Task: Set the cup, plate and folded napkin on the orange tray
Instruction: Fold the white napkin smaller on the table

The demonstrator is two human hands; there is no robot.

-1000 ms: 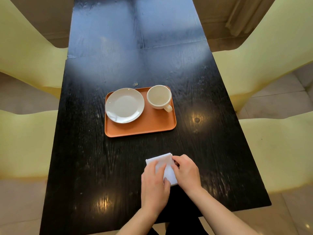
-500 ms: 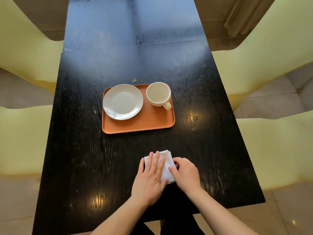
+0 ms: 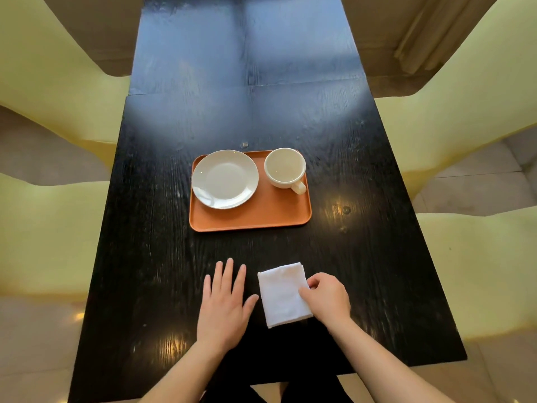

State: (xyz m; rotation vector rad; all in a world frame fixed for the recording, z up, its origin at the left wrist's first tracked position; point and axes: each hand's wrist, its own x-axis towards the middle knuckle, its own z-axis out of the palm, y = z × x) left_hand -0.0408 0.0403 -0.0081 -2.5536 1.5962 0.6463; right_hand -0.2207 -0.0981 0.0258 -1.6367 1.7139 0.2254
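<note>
An orange tray (image 3: 270,212) lies in the middle of the black table. On its left half rests a white plate (image 3: 225,178); a cream cup (image 3: 285,167) stands at its far right corner, handle toward me. A white folded napkin (image 3: 281,295) lies flat on the table near me, in front of the tray. My right hand (image 3: 327,298) pinches the napkin's right edge between thumb and fingers. My left hand (image 3: 225,303) lies flat on the table just left of the napkin, fingers spread, holding nothing.
The black wooden table (image 3: 363,257) is long and narrow, its near edge just below my forearms. Pale yellow-green chairs (image 3: 476,269) stand along both sides, two on the left (image 3: 43,237) and two on the right.
My left hand has slid off the napkin to the left and now rests on the bare table. The whole napkin shows, with my right hand still at its right edge.
</note>
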